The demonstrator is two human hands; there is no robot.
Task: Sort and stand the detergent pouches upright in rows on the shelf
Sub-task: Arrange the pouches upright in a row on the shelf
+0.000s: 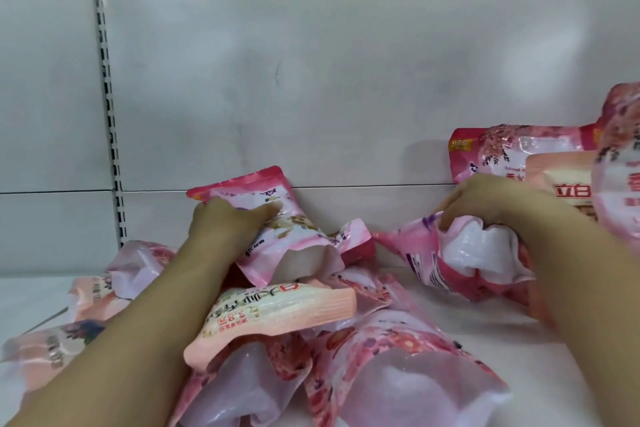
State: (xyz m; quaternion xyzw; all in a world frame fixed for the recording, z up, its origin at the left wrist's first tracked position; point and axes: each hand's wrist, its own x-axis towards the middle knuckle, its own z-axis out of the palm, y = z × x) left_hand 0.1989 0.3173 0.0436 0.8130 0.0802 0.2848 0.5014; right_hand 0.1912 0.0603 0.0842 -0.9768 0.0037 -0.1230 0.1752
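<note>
My left hand (pixel 228 224) grips a pink detergent pouch (pixel 294 243) that leans against the white back panel, its bottom gusset facing me. My right hand (pixel 485 201) grips another pink pouch (pixel 464 256) lying on its side on the white shelf (pixel 540 367). A peach pouch (pixel 277 312) lies flat on top of a loose heap of several pink pouches (pixel 398 367) in front of me. At the right, three pouches (pixel 519 152) stand or lean against the back panel, partly cut off by the frame edge.
The white back panel (pixel 346 80) closes the shelf behind. A slotted upright (pixel 109 114) runs down at the left. More pouches (pixel 90 302) lie at the left near my forearm. Green foliage and a red object show above the panel.
</note>
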